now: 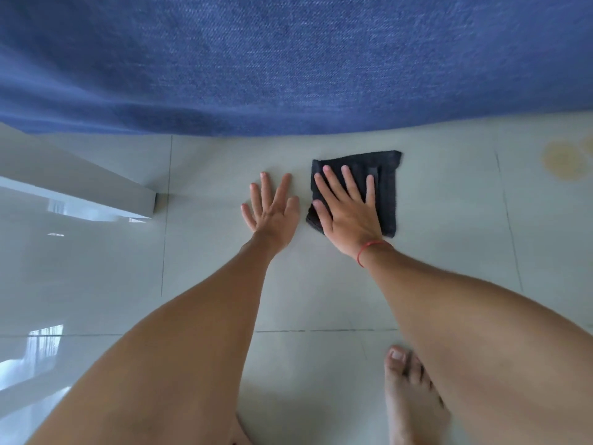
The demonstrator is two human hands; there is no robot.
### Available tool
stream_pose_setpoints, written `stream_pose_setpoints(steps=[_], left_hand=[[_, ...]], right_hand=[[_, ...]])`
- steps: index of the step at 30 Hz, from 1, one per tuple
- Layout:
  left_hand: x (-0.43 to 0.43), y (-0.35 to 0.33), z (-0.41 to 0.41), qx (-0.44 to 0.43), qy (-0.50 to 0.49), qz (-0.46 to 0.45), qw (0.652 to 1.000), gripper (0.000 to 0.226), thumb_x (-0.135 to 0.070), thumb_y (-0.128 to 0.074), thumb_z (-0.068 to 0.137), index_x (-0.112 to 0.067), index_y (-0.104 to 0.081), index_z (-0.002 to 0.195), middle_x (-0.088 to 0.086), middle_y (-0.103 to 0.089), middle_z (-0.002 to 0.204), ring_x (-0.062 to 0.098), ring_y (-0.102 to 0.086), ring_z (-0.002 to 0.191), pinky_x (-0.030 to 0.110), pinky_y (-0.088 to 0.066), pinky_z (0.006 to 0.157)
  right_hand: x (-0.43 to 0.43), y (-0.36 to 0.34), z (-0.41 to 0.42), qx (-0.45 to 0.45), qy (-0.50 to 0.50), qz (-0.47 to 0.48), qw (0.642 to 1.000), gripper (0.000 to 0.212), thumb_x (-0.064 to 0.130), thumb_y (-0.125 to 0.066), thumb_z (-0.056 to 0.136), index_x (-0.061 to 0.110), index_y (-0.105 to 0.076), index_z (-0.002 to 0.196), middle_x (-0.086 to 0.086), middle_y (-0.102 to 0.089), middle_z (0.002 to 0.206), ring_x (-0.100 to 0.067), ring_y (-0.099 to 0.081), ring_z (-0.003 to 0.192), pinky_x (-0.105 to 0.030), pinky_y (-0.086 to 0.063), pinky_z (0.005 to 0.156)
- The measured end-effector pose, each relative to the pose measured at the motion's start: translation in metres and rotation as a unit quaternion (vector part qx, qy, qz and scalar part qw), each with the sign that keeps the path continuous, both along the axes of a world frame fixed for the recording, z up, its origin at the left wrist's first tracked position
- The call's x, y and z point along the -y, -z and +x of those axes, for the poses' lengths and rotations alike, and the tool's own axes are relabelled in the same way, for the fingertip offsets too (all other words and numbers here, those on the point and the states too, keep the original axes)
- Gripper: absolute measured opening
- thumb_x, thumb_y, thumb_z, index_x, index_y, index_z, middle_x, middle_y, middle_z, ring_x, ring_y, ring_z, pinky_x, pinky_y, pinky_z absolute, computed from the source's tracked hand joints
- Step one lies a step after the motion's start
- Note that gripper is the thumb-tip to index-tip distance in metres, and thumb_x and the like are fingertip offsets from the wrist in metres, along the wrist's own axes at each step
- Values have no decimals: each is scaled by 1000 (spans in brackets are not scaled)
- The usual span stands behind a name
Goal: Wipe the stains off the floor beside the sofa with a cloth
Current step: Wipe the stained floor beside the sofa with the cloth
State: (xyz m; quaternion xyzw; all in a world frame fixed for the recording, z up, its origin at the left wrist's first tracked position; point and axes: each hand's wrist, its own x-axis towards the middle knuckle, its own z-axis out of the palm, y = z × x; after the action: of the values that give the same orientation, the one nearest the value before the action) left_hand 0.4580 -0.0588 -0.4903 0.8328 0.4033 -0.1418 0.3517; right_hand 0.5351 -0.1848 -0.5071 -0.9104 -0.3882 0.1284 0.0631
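Note:
A folded dark cloth (386, 175) lies flat on the pale tiled floor (224, 300), just in front of the blue sofa (288, 59). My right hand (346, 213) presses flat on the cloth with fingers spread; a red string circles its wrist. My left hand (272, 210) rests flat on the bare tile just left of the cloth, fingers apart, holding nothing. A yellowish stain (561, 160) marks the floor at the far right, well away from the cloth.
A white furniture leg or panel (96, 187) meets the floor at the left, near the sofa's edge. My bare foot (410, 396) stands on the tile at the bottom right. Glossy tile with reflections stretches to the left.

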Motion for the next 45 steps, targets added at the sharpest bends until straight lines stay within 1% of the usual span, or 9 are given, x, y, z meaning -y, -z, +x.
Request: stream_pose_setpoints(steps=[5,8,14,21,27,32,38,41,45], left_hand=[[-40,2,-52,10,44,206,977,58,-52,-31,93,-40,-14,147,-3,4,160,25,5,146,54,1,113],[-66,9,-74,-57,13,168,984,61,-62,-25,90,-49,0,145,-7,14,158,23,16,144,58,8,111],[-70,21,-78,-45,22,171,984,61,-65,-18,88,-51,7,143,-6,18,157,24,21,143,58,14,109],[-82,17,-76,-82,35,105,990,56,-55,-16,91,-56,13,139,-10,26,155,18,28,140,53,19,107],[-83,1,-110,-39,-16,156,987,56,-52,-23,95,-47,0,146,4,18,158,23,15,144,52,8,113],[-88,4,-129,-83,-37,117,989,54,-51,-16,95,-52,9,143,4,25,156,21,20,143,57,10,111],[-87,17,-131,-65,-53,117,990,53,-49,-14,95,-54,12,141,2,27,155,19,25,141,55,16,108],[-87,17,-132,-65,-50,121,989,53,-49,-14,96,-53,13,141,2,27,155,19,26,141,54,17,107],[-91,15,-132,-63,-50,92,992,54,-46,-15,96,-52,11,142,0,28,155,17,26,141,52,17,108]], right_hand=[[78,-5,7,30,-33,-15,999,54,42,-22,98,25,-34,147,8,-30,156,-19,-27,145,-47,-15,119],[85,-5,24,28,86,-22,996,55,44,-19,97,26,-31,148,8,-26,158,-17,-20,148,-47,-10,119],[-6,3,27,8,229,-11,973,53,42,-18,101,27,-19,151,7,-14,162,-25,-4,150,-64,3,114],[-97,1,-46,7,30,9,999,51,42,-26,100,29,-26,150,8,-21,160,-25,-13,149,-62,1,114],[-23,-3,-72,13,-143,0,990,50,41,-30,99,26,-38,146,7,-35,154,-22,-30,144,-51,-14,118],[37,-10,-32,24,-22,-29,999,54,42,-22,97,27,-36,146,7,-31,156,-20,-28,145,-46,-14,118],[-39,4,-21,5,145,-26,989,53,45,-17,100,31,-17,151,11,-10,162,-22,-5,150,-61,4,114],[-92,4,-41,1,125,-12,992,53,43,-19,100,29,-18,151,9,-12,162,-27,-5,150,-67,4,112],[-136,0,-87,-3,-26,8,1000,52,43,-26,100,29,-23,150,8,-18,161,-27,-9,149,-66,3,111]])
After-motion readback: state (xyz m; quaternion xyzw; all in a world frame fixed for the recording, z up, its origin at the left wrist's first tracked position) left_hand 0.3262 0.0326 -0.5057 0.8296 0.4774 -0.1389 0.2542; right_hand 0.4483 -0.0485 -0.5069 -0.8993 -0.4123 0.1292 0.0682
